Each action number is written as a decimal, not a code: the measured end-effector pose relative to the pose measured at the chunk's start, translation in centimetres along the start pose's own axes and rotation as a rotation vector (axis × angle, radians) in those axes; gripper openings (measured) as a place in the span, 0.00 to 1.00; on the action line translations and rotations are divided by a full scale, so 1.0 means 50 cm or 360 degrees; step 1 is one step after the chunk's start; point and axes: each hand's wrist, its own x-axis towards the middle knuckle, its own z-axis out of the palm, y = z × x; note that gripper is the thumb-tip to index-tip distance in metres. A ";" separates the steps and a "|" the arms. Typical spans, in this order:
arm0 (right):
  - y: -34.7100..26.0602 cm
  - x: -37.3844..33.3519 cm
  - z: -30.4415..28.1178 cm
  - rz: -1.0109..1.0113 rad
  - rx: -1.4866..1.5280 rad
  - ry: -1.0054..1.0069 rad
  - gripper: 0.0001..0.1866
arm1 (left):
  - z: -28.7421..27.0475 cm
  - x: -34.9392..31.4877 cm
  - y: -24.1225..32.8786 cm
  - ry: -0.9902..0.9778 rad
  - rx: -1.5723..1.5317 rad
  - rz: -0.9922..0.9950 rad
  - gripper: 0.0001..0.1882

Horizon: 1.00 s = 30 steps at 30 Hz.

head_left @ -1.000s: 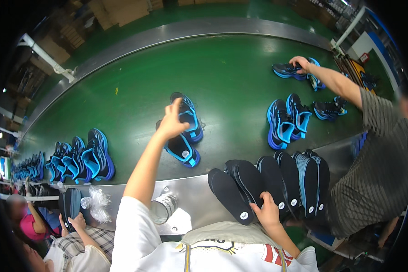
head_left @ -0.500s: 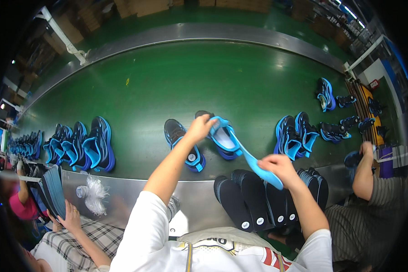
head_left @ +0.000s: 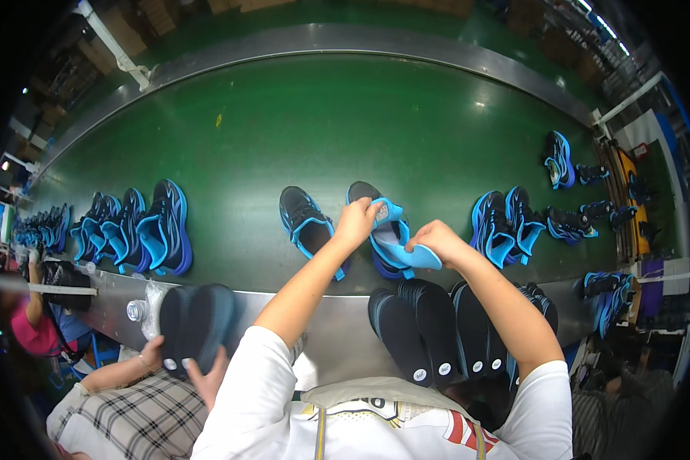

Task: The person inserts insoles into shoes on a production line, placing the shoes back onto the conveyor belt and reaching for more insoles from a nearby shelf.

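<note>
A black-and-blue sneaker lies in front of me, toe pointing away. My left hand pinches its light-blue tongue and holds it up from the opening. In my right hand is the heel end of an insole, light-blue face showing, its front part inside the shoe opening. How far in the tip reaches is hidden. Just left stands a second matching sneaker, partly covered by my left forearm. Black insoles with round white stickers at the heel lie in stacks at the near metal edge, below my right hand.
More sneakers line up on the green surface at left, others at right. A neighbour at left holds black insoles over the near edge, beside a clear bottle. Metal rails border the surface.
The insole's front has gone into the sneaker, and my right hand has moved up and left with it. The left neighbour's insoles came closer to me; the right neighbour's arm left the surface.
</note>
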 end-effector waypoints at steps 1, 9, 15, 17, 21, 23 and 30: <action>-0.002 -0.003 0.008 -0.0185 -0.0354 0.0128 0.09 | -0.002 -0.003 0.001 -0.0021 0.0000 0.0026 0.18; 0.105 0.066 0.081 -0.0799 -0.1553 0.0513 0.10 | -0.026 0.002 0.004 -0.0516 -0.0369 -0.0099 0.18; 0.072 0.021 0.095 -0.0505 -0.1718 0.0745 0.19 | -0.021 0.005 -0.007 -0.0573 -0.0289 0.0019 0.18; 0.055 0.015 0.076 -0.0424 -0.1720 0.0416 0.19 | -0.013 0.005 -0.010 -0.0513 -0.0180 0.0001 0.19; 0.061 0.044 0.044 -0.0572 -0.1744 0.0128 0.13 | -0.011 0.002 -0.008 -0.0452 -0.0111 0.0011 0.20; 0.086 0.057 0.059 -0.0686 -0.1902 0.0192 0.09 | -0.002 0.008 -0.018 -0.0452 -0.0168 -0.0025 0.20; 0.122 0.139 0.080 -0.0902 -0.1983 0.0417 0.08 | 0.013 0.002 -0.019 -0.0384 -0.0176 -0.0135 0.19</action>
